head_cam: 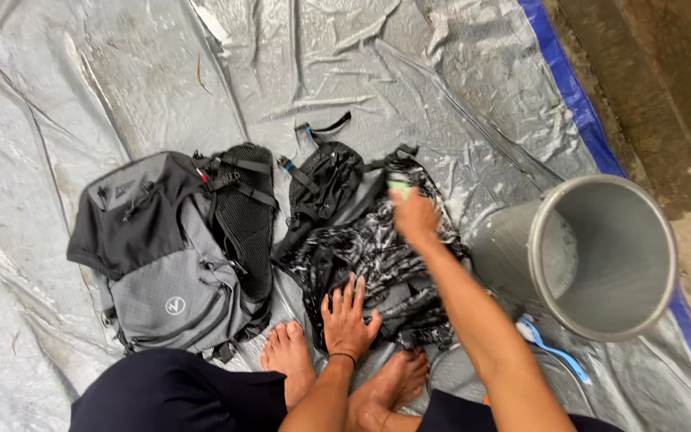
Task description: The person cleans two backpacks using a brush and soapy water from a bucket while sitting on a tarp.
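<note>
Backpack (365,256), the black one with a pale marbled pattern, lies flat on a grey tarp (121,88) spread over the floor, right in front of the person's bare feet (289,352). The left hand (348,314) rests on its near end, palm down and fingers spread apart, apparently pinning the fabric so it does not slide. The right hand (413,214) is closed on a small green thing (400,189), seemingly a sponge or brush, pressed to the pack's upper part; blur hides the exact grip. Just left of it, nearly touching, a grey and black backpack (165,256) lies with its mesh straps (245,208) turned toward the first. To the right, a grey bucket (601,256) lies tipped on its side, mouth toward the camera, near the pack's right edge, and a blue and white brush (549,344) lies below it. The tarp's blue edge (577,104) runs down the right, bare ground (649,80) beyond. Wide open tarp lies above both packs; room is tightest between pack and bucket.
</note>
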